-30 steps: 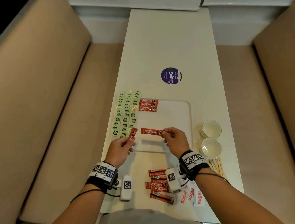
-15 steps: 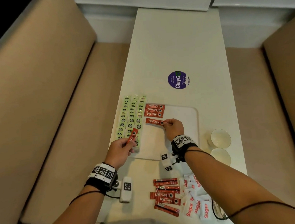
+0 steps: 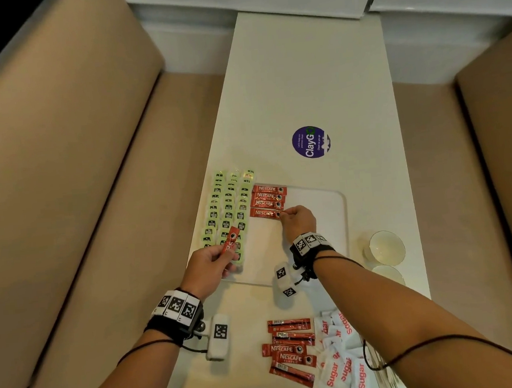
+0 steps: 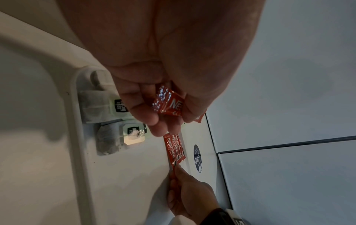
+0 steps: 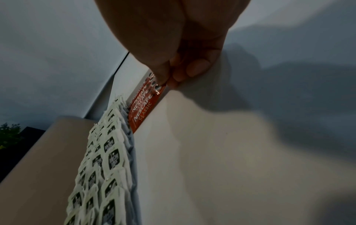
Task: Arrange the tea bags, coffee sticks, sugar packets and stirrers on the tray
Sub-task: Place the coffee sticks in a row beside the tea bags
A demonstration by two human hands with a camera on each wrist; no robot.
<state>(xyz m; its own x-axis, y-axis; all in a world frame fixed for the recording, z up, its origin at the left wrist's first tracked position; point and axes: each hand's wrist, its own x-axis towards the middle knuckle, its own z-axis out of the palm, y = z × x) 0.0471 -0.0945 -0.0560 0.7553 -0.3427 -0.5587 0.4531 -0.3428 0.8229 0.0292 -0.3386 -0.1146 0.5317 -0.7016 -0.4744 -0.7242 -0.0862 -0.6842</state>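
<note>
At the near edge of the white desk (image 3: 309, 76), a loose pile of red foil coffee sticks (image 3: 290, 350) is seen lying crosswise beside white paper sugar packets (image 3: 343, 367). Farther in, a red coffee stick (image 3: 230, 243) is pinched in the curled fingers of the left hand (image 3: 207, 268), its long axis tilted up and away over rows of green-tagged tea bags (image 3: 228, 209) on the white rectangular tray (image 3: 341, 217). Beyond, the end of the fourth coffee stick (image 3: 265, 213) is pinched by the right hand (image 3: 298, 221); it lies flat on the tray, left to right, parallel to three others.
</note>
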